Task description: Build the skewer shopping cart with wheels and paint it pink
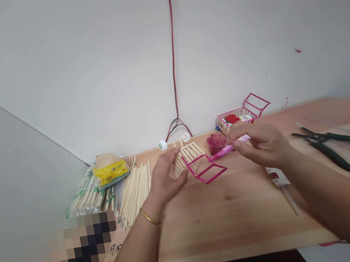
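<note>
My left hand [165, 177] grips a small crate made of wooden sticks [192, 151], tilted above the table. Bare pale slats form its body, and a magenta-painted stick frame [206, 174] juts out from its near side. Between the fingers of my right hand [259, 141] is a paintbrush [229, 147] with a pale pink handle. Its magenta tip meets, or nearly meets, the painted frame; exact contact is hard to see. Just behind the brush stands a small tub of magenta paint [216, 142].
A second stick crate [236, 117] with magenta edges holds paint containers by the wall. Loose wooden sticks [136, 191], bagged sticks [87, 195] and a yellow tissue pack [111, 173] lie left. Green-handled pliers [333, 151] rest right. A red-black cable [174, 55] runs down the wall.
</note>
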Tool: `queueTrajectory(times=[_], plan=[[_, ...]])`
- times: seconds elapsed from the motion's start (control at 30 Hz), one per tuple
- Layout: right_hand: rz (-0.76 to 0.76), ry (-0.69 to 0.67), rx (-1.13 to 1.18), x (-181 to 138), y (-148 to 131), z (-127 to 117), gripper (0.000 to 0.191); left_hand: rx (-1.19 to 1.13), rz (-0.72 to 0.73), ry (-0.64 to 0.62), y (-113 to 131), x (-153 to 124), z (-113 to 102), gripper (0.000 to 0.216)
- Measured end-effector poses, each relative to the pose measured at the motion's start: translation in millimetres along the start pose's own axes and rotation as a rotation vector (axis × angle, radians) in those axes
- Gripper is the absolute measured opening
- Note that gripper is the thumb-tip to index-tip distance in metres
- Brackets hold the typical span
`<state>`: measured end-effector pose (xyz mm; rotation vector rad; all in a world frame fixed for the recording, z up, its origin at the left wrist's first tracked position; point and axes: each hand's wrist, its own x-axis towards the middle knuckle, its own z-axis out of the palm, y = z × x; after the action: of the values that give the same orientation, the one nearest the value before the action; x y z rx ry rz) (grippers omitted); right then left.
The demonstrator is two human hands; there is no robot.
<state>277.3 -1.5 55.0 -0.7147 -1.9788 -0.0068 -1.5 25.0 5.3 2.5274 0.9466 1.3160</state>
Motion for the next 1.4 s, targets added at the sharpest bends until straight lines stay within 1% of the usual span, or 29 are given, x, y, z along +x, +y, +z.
queueTrajectory(times=[0.1,0.27,0.4,0.6,0.93,1.0,1.07,1.13,1.2,1.27,1.33,1.4], plan=[[-0.047,-0.032,-0.063,1.7,-2.4,1.0,0.01,0.053,0.044,0.018,0.8,0.9,-1.2,0.06],[-0.048,-0.031,-0.095,2.6,-1.7,3.1,0.009,0.083,0.097,0.021,2.2,1.7,-2.4,0.06],[-0.038,-0.022,-0.102,3.2,0.2,4.6,0.009,0.095,0.104,-0.005,2.8,1.4,-2.8,0.06],[-0.026,-0.016,-0.107,2.1,4.6,7.0,0.009,0.098,0.113,-0.01,4.6,1.3,-3.2,0.059],[-0.045,-0.107,-0.065,-1.5,5.3,2.4,0.012,0.097,0.133,0.021,0.1,1.4,-2.9,0.06],[-0.043,-0.107,-0.063,-1.7,6.2,3.2,0.011,0.092,0.135,0.021,0.2,1.2,-2.6,0.06],[-0.025,-0.078,-0.062,-1.9,7.1,4.1,0.01,0.076,0.125,0.014,0.4,0.6,-2.2,0.06],[0.014,-0.021,-0.05,-2.8,8.2,4.6,0.01,0.025,0.078,0.016,0.4,-0.3,-1.8,0.059],[0.088,0.068,-0.034,-4.7,9.9,5.0,0.009,-0.101,-0.046,0.028,-0.2,-0.8,-1.5,0.056],[0.184,0.187,-0.014,-7.2,12.2,5.8,0.009,-0.327,-0.238,0.068,-1.3,-0.1,-2.0,0.053],[0.272,0.295,0.032,-9.2,14.6,7.5,0.011,-0.61,-0.452,0.129,-1.9,2.3,-3.4,0.049],[0.331,0.354,0.085,-9.9,16.7,9.9,0.013,-0.869,-0.654,0.166,-1.7,5.7,-5.5,0.043]])
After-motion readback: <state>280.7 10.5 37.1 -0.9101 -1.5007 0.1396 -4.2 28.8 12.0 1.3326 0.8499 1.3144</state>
